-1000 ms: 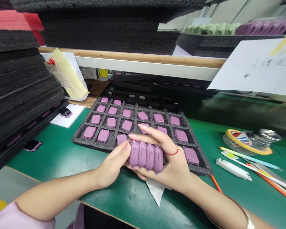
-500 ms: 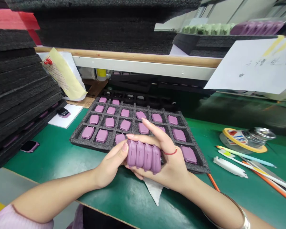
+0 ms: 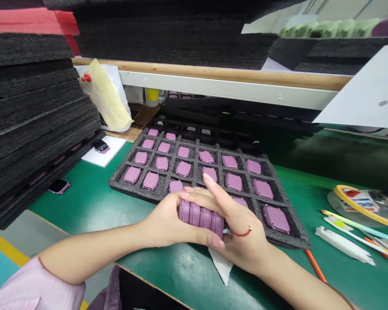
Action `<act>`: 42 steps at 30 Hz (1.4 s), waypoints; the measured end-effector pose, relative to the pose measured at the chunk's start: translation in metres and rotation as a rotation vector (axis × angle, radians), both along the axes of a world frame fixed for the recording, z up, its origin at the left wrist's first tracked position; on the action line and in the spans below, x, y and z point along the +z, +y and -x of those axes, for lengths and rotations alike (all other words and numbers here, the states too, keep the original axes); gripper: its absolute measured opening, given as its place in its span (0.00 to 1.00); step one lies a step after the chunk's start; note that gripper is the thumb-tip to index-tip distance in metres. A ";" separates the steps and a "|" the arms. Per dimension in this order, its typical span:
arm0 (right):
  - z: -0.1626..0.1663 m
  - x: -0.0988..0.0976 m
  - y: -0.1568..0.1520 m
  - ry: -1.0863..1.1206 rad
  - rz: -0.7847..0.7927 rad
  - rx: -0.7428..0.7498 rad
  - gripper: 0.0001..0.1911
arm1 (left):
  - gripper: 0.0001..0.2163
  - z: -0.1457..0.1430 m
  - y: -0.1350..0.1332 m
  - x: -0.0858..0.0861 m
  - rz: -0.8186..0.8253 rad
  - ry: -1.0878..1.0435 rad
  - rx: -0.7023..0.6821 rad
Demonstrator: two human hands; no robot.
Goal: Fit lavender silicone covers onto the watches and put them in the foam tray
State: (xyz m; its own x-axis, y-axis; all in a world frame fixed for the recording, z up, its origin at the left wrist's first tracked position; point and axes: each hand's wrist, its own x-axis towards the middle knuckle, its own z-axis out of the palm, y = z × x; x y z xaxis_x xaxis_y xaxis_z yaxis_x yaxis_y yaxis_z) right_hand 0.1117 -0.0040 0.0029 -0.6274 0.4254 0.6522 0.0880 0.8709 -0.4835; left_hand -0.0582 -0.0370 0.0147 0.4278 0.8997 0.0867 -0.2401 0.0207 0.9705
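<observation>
While the black foam tray (image 3: 116,181) lies before me with a purple case in nearly every pocket, both my hands close on a row of purple watch cases (image 3: 200,215) just above its near edge. My left hand (image 3: 166,221) wraps the row's left end, thumb along the underside. My right hand (image 3: 242,237) cups it from behind, forefinger lifted. I judge this to be squaring up the row. Any next move calls for steady end pressure so none slips. To the left rise stacked foam sheets (image 3: 29,112); beneath is the green bench (image 3: 93,204), with pens (image 3: 352,224) at right.
</observation>
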 end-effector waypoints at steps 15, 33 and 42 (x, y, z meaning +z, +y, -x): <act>-0.002 0.006 0.005 0.286 0.726 -0.049 0.27 | 0.16 0.005 -0.013 0.008 -0.352 0.191 0.240; 0.008 0.017 -0.012 0.114 0.693 -0.079 0.52 | 0.23 0.010 -0.004 -0.016 -0.674 0.331 0.221; 0.002 0.007 -0.008 0.185 0.305 -0.130 0.52 | 0.40 0.005 -0.007 -0.001 -0.019 0.039 -0.003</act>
State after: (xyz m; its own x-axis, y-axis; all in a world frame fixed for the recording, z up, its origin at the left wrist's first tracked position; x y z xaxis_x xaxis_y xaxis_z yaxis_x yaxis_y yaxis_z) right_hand 0.1096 -0.0115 0.0096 -0.4390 0.6857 0.5805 0.0752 0.6719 -0.7368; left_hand -0.0632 -0.0437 0.0133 0.4340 0.8967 0.0870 -0.2016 0.0026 0.9795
